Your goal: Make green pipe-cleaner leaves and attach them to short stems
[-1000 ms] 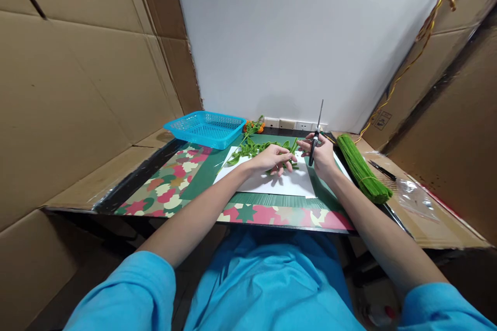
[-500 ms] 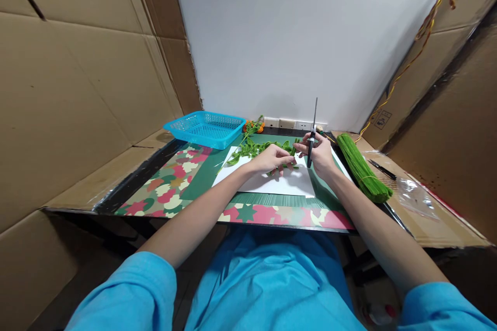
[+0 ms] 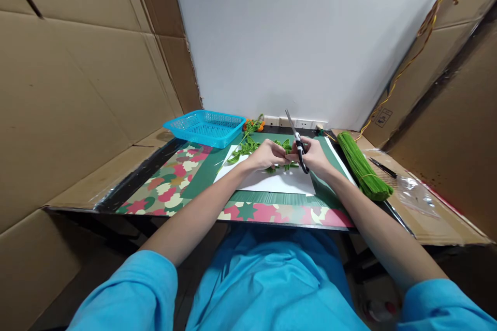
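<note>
Black-handled scissors (image 3: 301, 152) hang in my right hand (image 3: 312, 155), their blades pointing up and slightly left. The fingertips of that hand meet those of my left hand (image 3: 269, 156) above a white sheet of paper (image 3: 260, 183). My left hand is closed in a pinch on a green pipe cleaner piece, mostly hidden by the fingers. Fuzzy green pipe cleaner leaves (image 3: 244, 150) lie on the paper to the left and behind the hands. A few more green bits show just under the fingertips.
A blue plastic basket (image 3: 221, 142) stands at the back left, beside an orange flower with green stems (image 3: 254, 125). At right lie a bundle of green pipe cleaners (image 3: 363, 168), a black pen-like tool (image 3: 383, 167) and a clear plastic bag (image 3: 415, 196). Cardboard walls (image 3: 85, 77) flank the table.
My right hand has moved left and its fingertips have come together with the left hand's. The scissors have tilted, their tips swinging left and lower. My left hand has curled a little more.
</note>
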A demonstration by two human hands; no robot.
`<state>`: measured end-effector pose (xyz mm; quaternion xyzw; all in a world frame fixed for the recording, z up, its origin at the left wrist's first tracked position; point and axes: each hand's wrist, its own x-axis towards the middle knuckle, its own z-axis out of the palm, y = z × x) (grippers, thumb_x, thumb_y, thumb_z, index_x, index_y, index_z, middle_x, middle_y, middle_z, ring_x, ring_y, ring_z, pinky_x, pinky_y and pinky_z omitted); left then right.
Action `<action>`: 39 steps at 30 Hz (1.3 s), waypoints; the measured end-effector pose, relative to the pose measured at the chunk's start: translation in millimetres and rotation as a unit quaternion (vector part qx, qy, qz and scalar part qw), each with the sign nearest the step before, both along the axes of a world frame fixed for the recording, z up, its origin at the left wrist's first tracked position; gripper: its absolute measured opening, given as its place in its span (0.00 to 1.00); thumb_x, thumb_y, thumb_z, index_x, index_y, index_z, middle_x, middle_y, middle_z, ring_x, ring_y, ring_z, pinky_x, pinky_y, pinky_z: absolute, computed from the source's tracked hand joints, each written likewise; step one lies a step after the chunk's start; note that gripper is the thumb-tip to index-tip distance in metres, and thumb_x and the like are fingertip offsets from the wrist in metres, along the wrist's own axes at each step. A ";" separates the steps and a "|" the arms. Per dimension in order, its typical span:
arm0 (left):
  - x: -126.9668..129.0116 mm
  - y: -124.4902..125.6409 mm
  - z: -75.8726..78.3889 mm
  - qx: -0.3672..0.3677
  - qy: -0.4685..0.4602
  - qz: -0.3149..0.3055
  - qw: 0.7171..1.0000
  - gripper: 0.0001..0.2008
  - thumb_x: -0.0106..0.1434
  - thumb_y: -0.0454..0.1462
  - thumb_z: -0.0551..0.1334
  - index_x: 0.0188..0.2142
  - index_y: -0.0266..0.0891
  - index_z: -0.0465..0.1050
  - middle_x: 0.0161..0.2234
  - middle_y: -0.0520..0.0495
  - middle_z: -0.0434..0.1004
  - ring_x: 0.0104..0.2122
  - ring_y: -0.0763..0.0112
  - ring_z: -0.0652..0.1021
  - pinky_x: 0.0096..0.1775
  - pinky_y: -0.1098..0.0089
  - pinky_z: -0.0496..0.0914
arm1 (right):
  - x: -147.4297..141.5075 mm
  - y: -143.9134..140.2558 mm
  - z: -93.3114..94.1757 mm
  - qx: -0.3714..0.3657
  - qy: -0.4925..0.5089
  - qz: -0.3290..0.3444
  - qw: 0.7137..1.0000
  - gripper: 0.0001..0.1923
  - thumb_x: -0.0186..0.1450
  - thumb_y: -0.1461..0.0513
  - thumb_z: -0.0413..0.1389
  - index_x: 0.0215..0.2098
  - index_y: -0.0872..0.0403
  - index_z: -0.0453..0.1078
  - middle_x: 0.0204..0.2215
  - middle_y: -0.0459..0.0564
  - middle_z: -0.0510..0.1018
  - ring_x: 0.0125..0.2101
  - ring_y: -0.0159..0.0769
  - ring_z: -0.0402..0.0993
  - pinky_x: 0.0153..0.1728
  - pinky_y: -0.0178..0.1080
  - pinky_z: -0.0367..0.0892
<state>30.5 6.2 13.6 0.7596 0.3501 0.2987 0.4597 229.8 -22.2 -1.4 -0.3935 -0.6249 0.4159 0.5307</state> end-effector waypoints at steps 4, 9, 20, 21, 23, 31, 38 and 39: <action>1.9 1.1 -3.3 -0.018 0.014 0.006 1.000 0.10 0.50 0.35 0.75 0.32 0.30 0.85 0.26 0.43 0.83 0.23 0.71 0.78 0.23 0.75 0.70 | 0.8 1.0 -0.5 -0.017 0.000 -0.003 1.000 0.25 0.43 0.54 0.78 0.31 0.52 0.71 0.25 0.44 0.78 0.22 0.34 0.72 0.20 0.37 0.70; 2.4 5.8 -8.7 -0.033 -0.006 -0.011 0.999 0.09 0.51 0.34 0.75 0.31 0.30 0.85 0.26 0.42 0.84 0.24 0.70 0.80 0.27 0.73 0.74 | 2.8 2.3 0.3 -0.029 0.027 -0.007 0.999 0.28 0.42 0.54 0.78 0.34 0.51 0.71 0.26 0.47 0.83 0.26 0.44 0.80 0.20 0.39 0.74; 1.0 7.1 -14.8 -0.037 -0.022 -0.035 0.998 0.12 0.53 0.40 0.78 0.29 0.32 0.85 0.28 0.40 0.86 0.29 0.64 0.85 0.33 0.69 0.78 | 6.0 0.7 2.8 -0.032 0.036 -0.010 0.999 0.23 0.44 0.58 0.76 0.33 0.51 0.72 0.27 0.49 0.85 0.29 0.47 0.84 0.23 0.41 0.77; 1.2 7.1 -15.3 -0.035 -0.019 -0.034 0.999 0.12 0.53 0.40 0.78 0.30 0.32 0.85 0.29 0.39 0.86 0.29 0.64 0.85 0.33 0.69 0.79 | 6.4 0.7 2.9 -0.032 0.036 -0.012 0.999 0.23 0.44 0.58 0.76 0.33 0.51 0.72 0.27 0.49 0.85 0.29 0.48 0.84 0.23 0.41 0.77; 2.2 6.7 -15.8 -0.032 -0.014 -0.032 0.999 0.13 0.53 0.41 0.79 0.30 0.32 0.85 0.30 0.39 0.86 0.31 0.63 0.86 0.34 0.70 0.79 | 6.9 0.7 3.0 -0.032 0.040 -0.014 0.999 0.24 0.43 0.58 0.76 0.34 0.51 0.72 0.28 0.49 0.85 0.30 0.48 0.84 0.23 0.41 0.77; 7.0 6.6 -17.8 -0.064 -0.017 -0.048 0.997 0.18 0.54 0.47 0.78 0.27 0.31 0.83 0.27 0.40 0.84 0.30 0.63 0.86 0.36 0.67 0.81 | 6.7 -0.7 3.7 -0.029 0.048 -0.006 0.998 0.24 0.43 0.58 0.77 0.34 0.51 0.72 0.27 0.49 0.84 0.30 0.48 0.84 0.25 0.42 0.78; 4.8 6.7 -17.4 -0.049 0.005 -0.056 0.997 0.24 0.53 0.52 0.79 0.31 0.30 0.84 0.28 0.37 0.85 0.26 0.65 0.84 0.32 0.68 0.79 | 5.8 -2.2 6.5 -0.012 0.042 0.011 0.999 0.27 0.42 0.57 0.78 0.34 0.52 0.72 0.27 0.47 0.83 0.32 0.48 0.85 0.31 0.42 0.79; 4.8 6.2 -17.0 -0.045 0.007 -0.055 0.997 0.24 0.53 0.52 0.79 0.31 0.30 0.84 0.27 0.37 0.85 0.26 0.65 0.84 0.31 0.68 0.79 | 5.7 -2.1 6.6 -0.012 0.039 0.013 0.999 0.27 0.42 0.57 0.78 0.34 0.51 0.72 0.27 0.47 0.83 0.32 0.48 0.85 0.31 0.42 0.78</action>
